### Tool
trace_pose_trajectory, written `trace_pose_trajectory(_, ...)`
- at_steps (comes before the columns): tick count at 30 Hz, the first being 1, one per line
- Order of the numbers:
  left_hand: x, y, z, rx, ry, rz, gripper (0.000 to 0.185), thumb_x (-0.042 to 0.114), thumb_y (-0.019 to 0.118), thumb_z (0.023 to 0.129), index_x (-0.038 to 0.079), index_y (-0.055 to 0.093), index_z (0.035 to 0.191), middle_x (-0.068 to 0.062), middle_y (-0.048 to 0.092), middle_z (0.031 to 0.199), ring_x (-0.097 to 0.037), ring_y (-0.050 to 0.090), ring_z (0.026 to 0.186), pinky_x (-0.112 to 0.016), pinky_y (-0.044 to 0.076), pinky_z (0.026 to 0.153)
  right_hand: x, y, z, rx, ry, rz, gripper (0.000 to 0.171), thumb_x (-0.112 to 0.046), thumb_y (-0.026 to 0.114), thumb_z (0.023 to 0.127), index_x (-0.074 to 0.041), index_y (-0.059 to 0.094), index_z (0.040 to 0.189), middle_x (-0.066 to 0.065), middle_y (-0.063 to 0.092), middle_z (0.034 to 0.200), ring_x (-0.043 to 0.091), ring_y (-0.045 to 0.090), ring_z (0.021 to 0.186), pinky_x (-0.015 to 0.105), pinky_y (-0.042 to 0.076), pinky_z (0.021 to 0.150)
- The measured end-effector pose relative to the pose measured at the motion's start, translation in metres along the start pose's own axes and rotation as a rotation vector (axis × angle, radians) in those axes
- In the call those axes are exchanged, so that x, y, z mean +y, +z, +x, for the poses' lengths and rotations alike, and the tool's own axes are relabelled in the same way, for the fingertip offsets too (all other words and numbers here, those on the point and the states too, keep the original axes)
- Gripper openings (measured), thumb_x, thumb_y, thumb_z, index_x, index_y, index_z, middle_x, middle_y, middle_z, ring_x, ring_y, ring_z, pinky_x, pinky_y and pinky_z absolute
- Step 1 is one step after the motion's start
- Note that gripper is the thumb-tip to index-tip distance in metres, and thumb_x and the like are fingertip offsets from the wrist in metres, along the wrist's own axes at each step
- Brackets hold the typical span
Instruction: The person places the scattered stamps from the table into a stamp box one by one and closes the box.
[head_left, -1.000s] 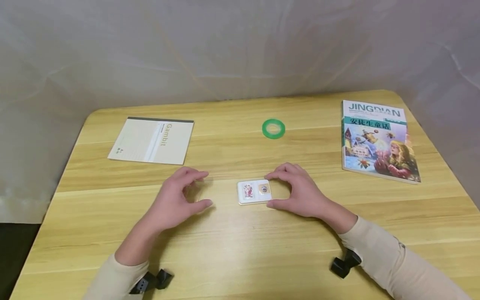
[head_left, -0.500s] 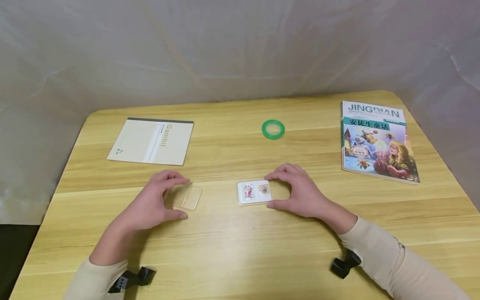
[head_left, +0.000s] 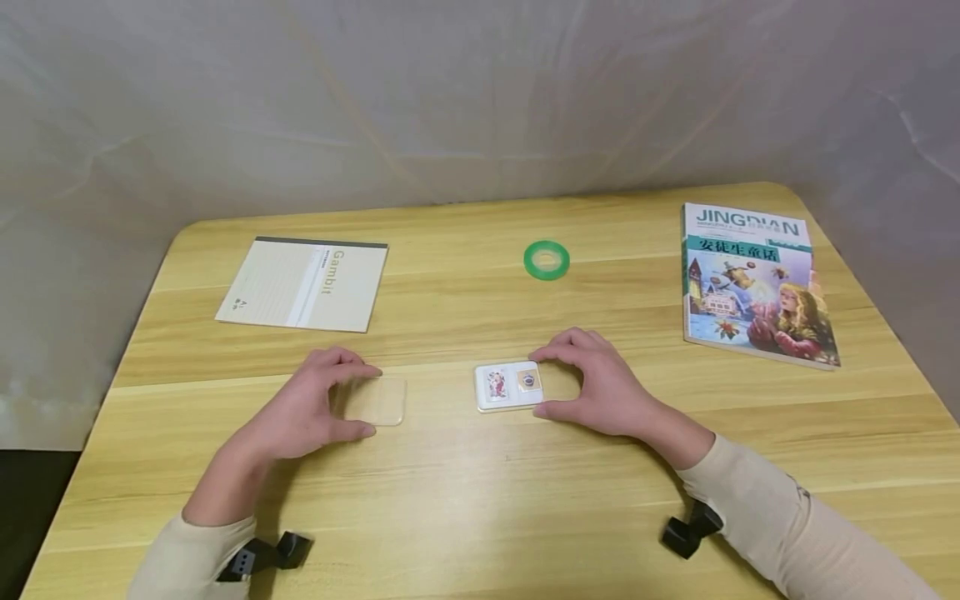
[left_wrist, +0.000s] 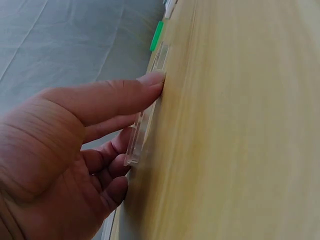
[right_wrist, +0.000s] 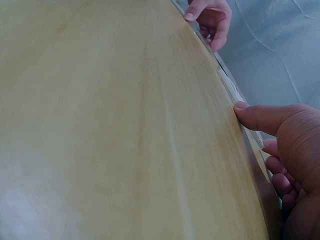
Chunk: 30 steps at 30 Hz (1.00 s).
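My left hand pinches a clear plastic lid by its long edges, thumb on the near side and fingers on the far side. In the left wrist view the lid lies flat, right at the tabletop, its other end partly hidden by the thumb. To the right, a small flat case with a white inside and two small pictures lies on the table. My right hand holds its right end between thumb and fingertips. A gap of bare wood separates lid and case.
A beige notebook lies at the back left of the wooden table. Behind the case is a green tape roll. An illustrated book sits at the back right. A grey curtain hangs beyond the table's far edge.
My left hand has moved left and slightly down, and the clear lid, hardly visible at first, now shows flat in its fingers. My right hand and the case have stayed in place.
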<state>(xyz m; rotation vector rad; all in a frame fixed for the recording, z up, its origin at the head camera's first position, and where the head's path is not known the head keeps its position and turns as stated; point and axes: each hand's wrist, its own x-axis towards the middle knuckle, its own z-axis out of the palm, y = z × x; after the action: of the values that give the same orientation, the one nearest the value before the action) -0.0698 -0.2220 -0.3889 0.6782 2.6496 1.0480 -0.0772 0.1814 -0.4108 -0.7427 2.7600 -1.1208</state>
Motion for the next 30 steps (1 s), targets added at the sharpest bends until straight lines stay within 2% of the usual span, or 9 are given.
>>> trace_pose_trajectory(10,0.0,0.011,0.005,0.102,0.032,-0.037,0.062,0.017,0.097,0.062,0.007,0.07,0.117,-0.002,0.059,0.113,-0.023,0.051,0.105,-0.045,0.042,0.09,0.0,0.001,0.0,-0.001,-0.003,-0.004,0.058,-0.038,0.092,0.071,-0.022,0.069,0.122,-0.008,0.055,0.115,0.017,0.046,0.105,0.042,0.037,0.089)
trace_pose_trajectory(20,0.021,0.033,0.025,0.165,0.112,-0.148,0.065,0.017,0.097,0.061,0.006,0.07,0.119,-0.002,0.061,0.114,-0.021,0.054,0.098,-0.037,0.045,0.082,0.001,0.0,0.0,-0.006,0.001,-0.012,0.059,-0.039,0.092,0.071,-0.022,0.069,0.123,-0.007,0.055,0.115,0.018,0.047,0.106,0.042,0.036,0.089)
trace_pose_trajectory(23,0.028,0.041,0.03,0.178,0.11,-0.171,0.065,0.017,0.096,0.062,0.006,0.07,0.12,-0.002,0.061,0.116,-0.021,0.054,0.096,-0.038,0.046,0.079,0.001,0.0,0.0,-0.005,0.001,-0.009,0.059,-0.039,0.092,0.071,-0.022,0.069,0.123,-0.007,0.055,0.115,0.018,0.047,0.106,0.042,0.037,0.089)
trace_pose_trajectory(30,0.04,0.058,0.042,0.219,0.093,-0.241,0.066,0.015,0.092,0.062,0.005,0.069,0.123,-0.002,0.06,0.119,-0.022,0.055,0.1,-0.039,0.048,0.081,0.0,-0.001,0.001,0.0,-0.01,-0.001,0.058,-0.038,0.092,0.071,-0.021,0.07,0.122,-0.006,0.056,0.115,0.018,0.047,0.105,0.042,0.037,0.088)
